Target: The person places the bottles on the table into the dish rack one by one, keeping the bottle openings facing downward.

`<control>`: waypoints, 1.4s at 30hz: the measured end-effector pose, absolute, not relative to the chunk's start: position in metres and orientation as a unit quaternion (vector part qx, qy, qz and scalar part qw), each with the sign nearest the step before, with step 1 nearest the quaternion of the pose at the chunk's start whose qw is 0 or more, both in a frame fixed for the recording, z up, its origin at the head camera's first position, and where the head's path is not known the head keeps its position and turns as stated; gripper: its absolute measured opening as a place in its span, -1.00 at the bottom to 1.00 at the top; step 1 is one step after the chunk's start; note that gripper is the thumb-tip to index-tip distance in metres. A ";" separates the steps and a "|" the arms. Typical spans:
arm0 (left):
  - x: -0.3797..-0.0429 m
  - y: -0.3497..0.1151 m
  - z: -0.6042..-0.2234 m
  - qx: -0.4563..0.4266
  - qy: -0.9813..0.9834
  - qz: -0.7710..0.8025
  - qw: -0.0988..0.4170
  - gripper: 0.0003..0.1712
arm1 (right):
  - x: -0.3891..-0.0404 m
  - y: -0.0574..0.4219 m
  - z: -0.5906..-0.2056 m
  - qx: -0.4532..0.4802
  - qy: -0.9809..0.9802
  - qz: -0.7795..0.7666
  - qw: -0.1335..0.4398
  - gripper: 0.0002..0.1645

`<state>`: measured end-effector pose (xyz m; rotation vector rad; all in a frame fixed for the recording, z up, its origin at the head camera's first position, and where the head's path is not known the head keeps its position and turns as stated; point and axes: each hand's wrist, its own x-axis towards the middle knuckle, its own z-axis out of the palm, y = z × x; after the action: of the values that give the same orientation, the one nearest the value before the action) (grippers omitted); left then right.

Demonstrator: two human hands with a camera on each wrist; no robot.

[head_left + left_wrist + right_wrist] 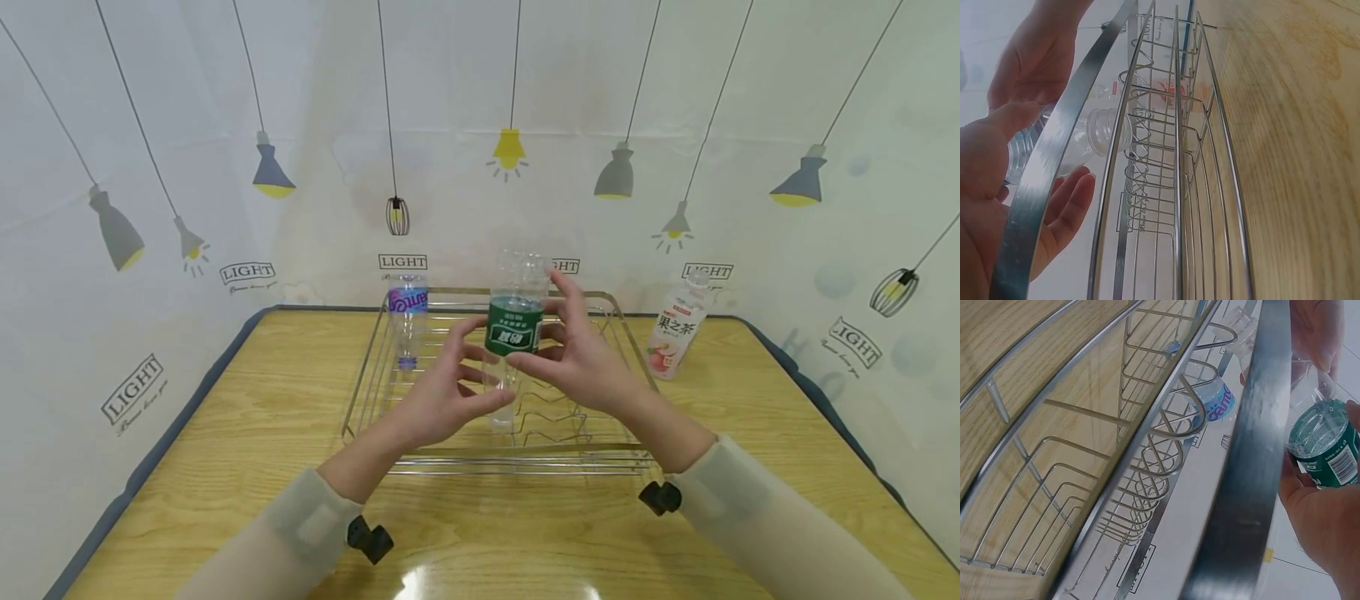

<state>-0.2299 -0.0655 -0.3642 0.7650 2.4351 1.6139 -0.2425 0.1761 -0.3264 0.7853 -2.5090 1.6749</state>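
Observation:
A clear plastic bottle (513, 325) with a green label is held upside down over the wire rack (607, 448), base up and uncapped neck down. My right hand (585, 358) grips it around the label from the right, thumb in front and fingers behind. From the left, my left hand (442, 396) holds it lower, thumb by the narrowing neck. The left wrist view shows the open bottle mouth (1110, 132) between both hands, partly behind the rack's flat rim (1054, 150). In the right wrist view the green label (1322, 444) lies against the right hand's palm side.
Inside the rack, at its left, another clear bottle (408, 312) with a blue-purple label stands cap down. A bottle with a white peach label (675, 333) stands upright on the wooden table (247, 450) right of the rack. A lamp-printed cloth (450, 100) hangs behind.

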 end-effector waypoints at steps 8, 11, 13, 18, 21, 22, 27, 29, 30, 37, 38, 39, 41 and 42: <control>-0.230 -0.074 -0.366 0.248 0.800 0.543 0.057 0.12 | -0.241 0.173 -0.324 0.254 -0.801 0.542 0.007 0.43; -0.229 -0.084 -0.365 0.249 0.796 0.549 0.047 0.05 | -0.242 0.173 -0.323 0.255 -0.800 0.543 0.009 0.43; -0.228 -0.092 -0.364 0.250 0.796 0.549 0.039 -0.04 | -0.242 0.173 -0.323 0.255 -0.801 0.541 0.011 0.43; -0.223 -0.116 -0.362 0.246 0.810 0.532 0.020 -0.16 | -0.243 0.173 -0.324 0.254 -0.803 0.539 0.016 0.43; -0.221 -0.131 -0.363 0.237 0.818 0.524 0.011 -0.18 | -0.245 0.174 -0.325 0.253 -0.803 0.539 0.015 0.43; -0.221 -0.136 -0.363 0.234 0.822 0.520 0.007 -0.19 | -0.245 0.175 -0.325 0.253 -0.803 0.540 0.014 0.43; -0.217 -0.164 -0.368 0.221 0.837 0.500 -0.029 -0.23 | -0.247 0.175 -0.324 0.251 -0.801 0.543 0.006 0.42; -0.215 -0.173 -0.370 0.218 0.843 0.490 -0.048 -0.25 | -0.248 0.174 -0.323 0.250 -0.802 0.542 0.004 0.42; -0.214 -0.176 -0.371 0.216 0.845 0.487 -0.056 -0.26 | -0.249 0.174 -0.323 0.250 -0.802 0.543 0.003 0.41; -0.213 -0.196 -0.385 0.190 0.864 0.461 -0.065 -0.36 | -0.253 0.172 -0.318 0.245 -0.802 0.546 0.001 0.40; -0.212 -0.198 -0.388 0.185 0.865 0.462 -0.060 -0.36 | -0.254 0.172 -0.317 0.243 -0.802 0.545 0.002 0.40; -0.212 -0.201 -0.390 0.179 0.866 0.463 -0.053 -0.36 | -0.254 0.171 -0.316 0.241 -0.803 0.545 0.002 0.40; -0.211 -0.205 -0.394 0.167 0.866 0.470 -0.037 -0.37 | -0.256 0.170 -0.314 0.241 -0.803 0.545 0.002 0.40; -0.211 -0.207 -0.395 0.162 0.866 0.473 -0.030 -0.37 | -0.257 0.169 -0.313 0.241 -0.804 0.544 0.003 0.40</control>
<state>-0.2110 -0.2066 -0.3954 0.5177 2.7727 1.5147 -0.2573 0.1691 -0.3134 0.7568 -2.5198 1.7048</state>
